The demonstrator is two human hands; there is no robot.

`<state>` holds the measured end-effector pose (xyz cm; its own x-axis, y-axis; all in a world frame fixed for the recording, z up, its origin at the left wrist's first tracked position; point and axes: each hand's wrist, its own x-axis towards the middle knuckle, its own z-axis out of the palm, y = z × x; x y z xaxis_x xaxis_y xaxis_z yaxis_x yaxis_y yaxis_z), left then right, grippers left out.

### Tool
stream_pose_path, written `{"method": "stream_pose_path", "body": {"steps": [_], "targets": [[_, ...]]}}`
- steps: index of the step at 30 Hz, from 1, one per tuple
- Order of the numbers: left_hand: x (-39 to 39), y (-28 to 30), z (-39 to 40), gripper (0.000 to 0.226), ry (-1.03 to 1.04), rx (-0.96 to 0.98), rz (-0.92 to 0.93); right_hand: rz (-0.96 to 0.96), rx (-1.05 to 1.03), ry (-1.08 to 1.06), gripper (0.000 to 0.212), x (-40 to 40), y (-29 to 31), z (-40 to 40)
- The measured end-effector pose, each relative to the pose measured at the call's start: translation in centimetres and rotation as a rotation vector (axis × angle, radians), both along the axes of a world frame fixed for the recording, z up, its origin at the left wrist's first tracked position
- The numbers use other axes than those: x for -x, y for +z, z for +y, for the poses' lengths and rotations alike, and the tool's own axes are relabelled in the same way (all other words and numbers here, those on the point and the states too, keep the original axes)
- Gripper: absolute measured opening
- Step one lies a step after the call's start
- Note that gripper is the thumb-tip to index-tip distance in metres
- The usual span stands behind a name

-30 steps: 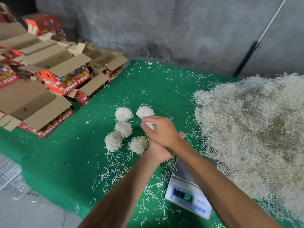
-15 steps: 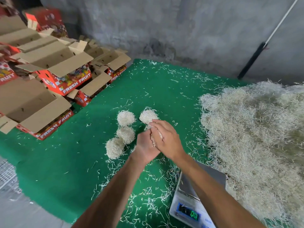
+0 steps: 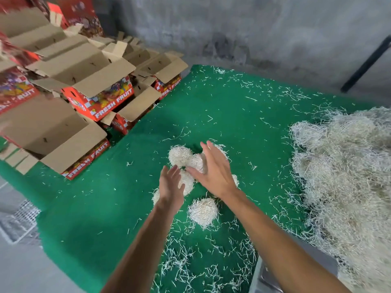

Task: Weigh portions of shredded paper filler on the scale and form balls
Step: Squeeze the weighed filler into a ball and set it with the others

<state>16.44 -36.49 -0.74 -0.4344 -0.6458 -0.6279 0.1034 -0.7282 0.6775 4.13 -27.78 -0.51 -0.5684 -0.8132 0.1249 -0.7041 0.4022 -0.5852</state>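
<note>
Several pale shredded-paper balls lie clustered mid-table on the green cloth (image 3: 222,106). One ball (image 3: 203,211) sits nearest me, another (image 3: 179,155) farthest left, and a ball (image 3: 197,162) lies between my hands. My left hand (image 3: 171,188) hovers with straight fingers over the cluster's left side, partly hiding two balls. My right hand (image 3: 213,168) is spread flat above the cluster, holding nothing. A big heap of loose shredded paper (image 3: 347,178) fills the table's right side. The silver scale (image 3: 262,275) shows only a corner at the bottom edge, behind my right forearm.
Open cardboard boxes printed FRESH FRUIT (image 3: 99,96) are stacked on the left, against the table edge. Loose paper strands (image 3: 203,265) litter the cloth near me. A grey concrete wall (image 3: 243,30) stands behind, with a dark pole (image 3: 366,64) leaning at the right.
My hands were pressed together around a ball; they have parted and opened, and that ball now lies with the others. The view has tilted up, pushing the scale almost out of frame.
</note>
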Motion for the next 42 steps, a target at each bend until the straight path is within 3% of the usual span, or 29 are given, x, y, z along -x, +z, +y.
{"method": "stream_pose_path", "body": {"steps": [3, 5, 9, 14, 21, 25, 29, 34, 39, 42], "targets": [[-0.5, -1.3, 0.7, 0.039, -0.078, 0.132, -0.168, -0.046, 0.016, -0.039, 0.048, 0.2, -0.4, 1.6], [-0.1, -1.8, 2.2, 0.036, -0.169, 0.197, -0.203, -0.094, 0.059, -0.063, 0.038, 0.3, -1.8, 4.3], [2.6, -1.1, 5.9, 0.037, -0.249, 0.045, 0.053, -0.148, 0.077, -0.175, 0.042, 0.6, -1.7, 9.0], [6.8, 0.3, 12.5, 0.043, -0.445, 0.054, 0.172, -0.145, 0.123, -0.355, 0.036, 3.0, -0.2, 17.9], [12.7, 0.3, 24.8, 0.031, -0.814, 0.243, 0.046, -0.027, 0.056, -0.706, 0.034, 7.4, -1.1, 33.1], [15.2, -1.0, 29.1, 0.027, -0.819, 0.217, 0.02, -0.031, -0.2, -0.733, 0.056, 9.4, -3.8, 38.5], [18.2, -1.9, 30.9, 0.02, -0.844, 0.195, -0.069, -0.041, -0.396, -0.682, 0.078, 12.0, -6.0, 39.2], [21.7, -3.4, 31.4, 0.02, -0.908, 0.171, -0.076, -0.008, -0.497, -0.579, 0.074, 14.8, -8.5, 37.2], [23.2, -4.7, 31.3, 0.022, -0.848, 0.123, -0.119, -0.022, -0.532, -0.574, 0.045, 15.8, -9.8, 36.8], [23.1, -5.1, 30.1, 0.023, -0.812, 0.055, -0.107, 0.015, -0.379, -0.618, 0.02, 16.9, -7.7, 37.0]]}}
